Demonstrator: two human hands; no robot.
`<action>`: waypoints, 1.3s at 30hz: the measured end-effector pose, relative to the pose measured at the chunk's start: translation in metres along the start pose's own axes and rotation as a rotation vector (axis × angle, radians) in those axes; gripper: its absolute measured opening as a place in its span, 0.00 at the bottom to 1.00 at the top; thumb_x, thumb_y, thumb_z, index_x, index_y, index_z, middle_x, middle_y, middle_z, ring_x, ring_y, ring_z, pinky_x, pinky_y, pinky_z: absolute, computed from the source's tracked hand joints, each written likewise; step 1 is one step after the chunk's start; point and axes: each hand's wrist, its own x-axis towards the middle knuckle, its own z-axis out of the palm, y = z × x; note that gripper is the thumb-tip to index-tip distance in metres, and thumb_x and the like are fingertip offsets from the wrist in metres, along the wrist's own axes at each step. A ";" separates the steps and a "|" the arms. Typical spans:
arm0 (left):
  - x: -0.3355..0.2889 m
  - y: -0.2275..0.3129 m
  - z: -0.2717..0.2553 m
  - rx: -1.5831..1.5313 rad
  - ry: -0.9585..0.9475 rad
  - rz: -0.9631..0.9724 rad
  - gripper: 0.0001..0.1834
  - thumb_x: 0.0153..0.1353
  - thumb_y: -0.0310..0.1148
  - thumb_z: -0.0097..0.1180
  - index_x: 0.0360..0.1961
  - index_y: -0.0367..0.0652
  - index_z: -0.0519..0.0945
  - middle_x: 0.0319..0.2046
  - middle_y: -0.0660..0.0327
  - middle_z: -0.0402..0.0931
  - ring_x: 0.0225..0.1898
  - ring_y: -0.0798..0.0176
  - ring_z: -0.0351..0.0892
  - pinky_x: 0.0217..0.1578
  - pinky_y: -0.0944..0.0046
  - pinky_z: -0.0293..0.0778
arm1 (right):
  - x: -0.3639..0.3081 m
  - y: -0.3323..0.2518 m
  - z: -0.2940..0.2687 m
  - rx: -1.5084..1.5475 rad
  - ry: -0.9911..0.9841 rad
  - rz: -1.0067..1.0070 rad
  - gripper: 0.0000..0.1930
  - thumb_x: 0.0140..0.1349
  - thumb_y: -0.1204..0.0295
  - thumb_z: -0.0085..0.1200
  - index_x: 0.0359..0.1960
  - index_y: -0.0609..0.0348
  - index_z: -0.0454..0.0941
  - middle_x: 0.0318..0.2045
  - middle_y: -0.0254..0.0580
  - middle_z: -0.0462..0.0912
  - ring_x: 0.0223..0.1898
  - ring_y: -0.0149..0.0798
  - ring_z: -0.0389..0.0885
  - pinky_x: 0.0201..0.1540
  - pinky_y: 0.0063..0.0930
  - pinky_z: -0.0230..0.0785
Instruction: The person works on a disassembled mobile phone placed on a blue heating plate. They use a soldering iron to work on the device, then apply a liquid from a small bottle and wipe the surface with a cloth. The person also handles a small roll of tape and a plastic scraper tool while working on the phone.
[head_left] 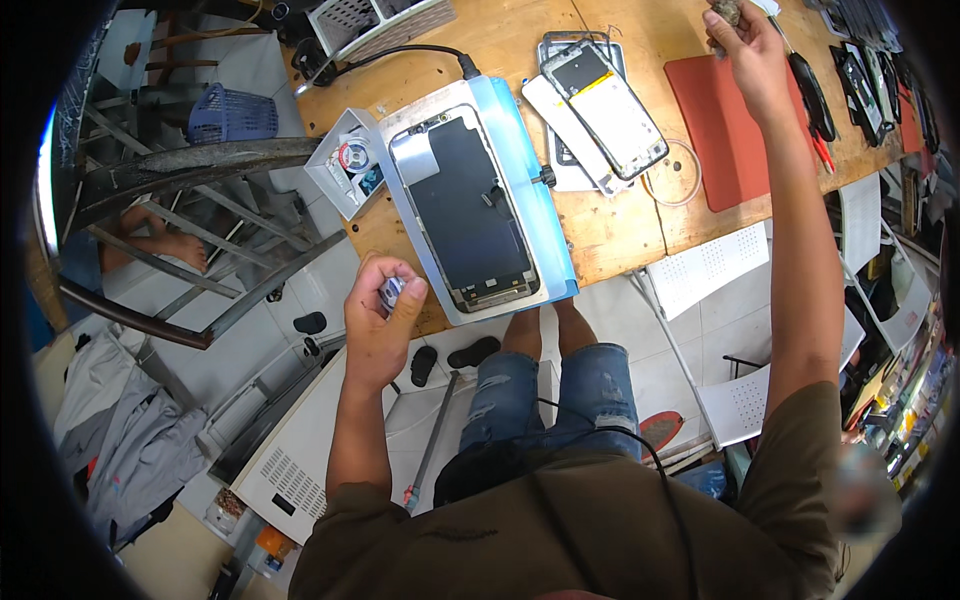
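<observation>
My left hand (378,335) is closed around a small round white-and-purple thing, perhaps a spool (393,291), just off the near left corner of a blue heating plate (545,215). On that plate lies a phone screen (465,205), dark back up, with a silvery patch at its upper left. Far to the right, my right hand (752,60) grips a crumpled grey-brown lump (726,12) above the far end of a red mat (715,150). The lump is partly cut off by the picture's edge, and I cannot make out its kind.
Left of the plate stands a small white box (340,185) with a spool inside. Stacked phone frames (605,110) lie right of the plate, near a ring of tape (690,190). A black cable (400,50) runs to the plate. White chairs (712,265) stand by the table.
</observation>
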 end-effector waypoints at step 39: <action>-0.009 -0.095 -0.126 -0.344 0.682 -0.314 0.03 0.69 0.34 0.61 0.40 0.50 0.80 0.28 0.75 0.69 0.27 0.80 0.63 0.27 0.73 0.59 | -0.076 -0.074 0.087 0.023 -0.536 0.188 0.21 0.65 0.69 0.68 0.55 0.68 0.78 0.45 0.43 0.85 0.45 0.33 0.82 0.50 0.27 0.76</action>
